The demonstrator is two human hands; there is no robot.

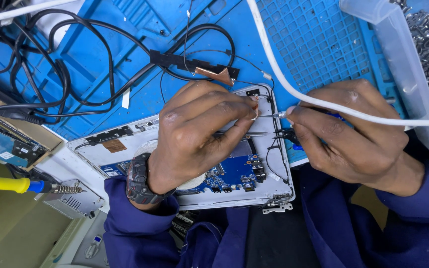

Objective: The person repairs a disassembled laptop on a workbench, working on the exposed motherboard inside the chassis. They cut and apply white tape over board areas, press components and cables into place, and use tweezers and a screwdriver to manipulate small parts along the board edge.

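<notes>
Our left hand (194, 134) pinches a small part at the corner of the opened laptop base (140, 136) on the worktop while our right hand (348, 136), fingers clenched on a screwdriver (274, 114), should keep its tip steady and square.

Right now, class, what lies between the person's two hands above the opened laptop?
In the head view, the thin metal tip of a screwdriver bridges the gap between left hand and right hand, with the white cable crossing just above, over the laptop.

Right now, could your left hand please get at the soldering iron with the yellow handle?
Probably yes: the left hand rests on the opened laptop, and the soldering iron lies uncovered off to its left.
</notes>
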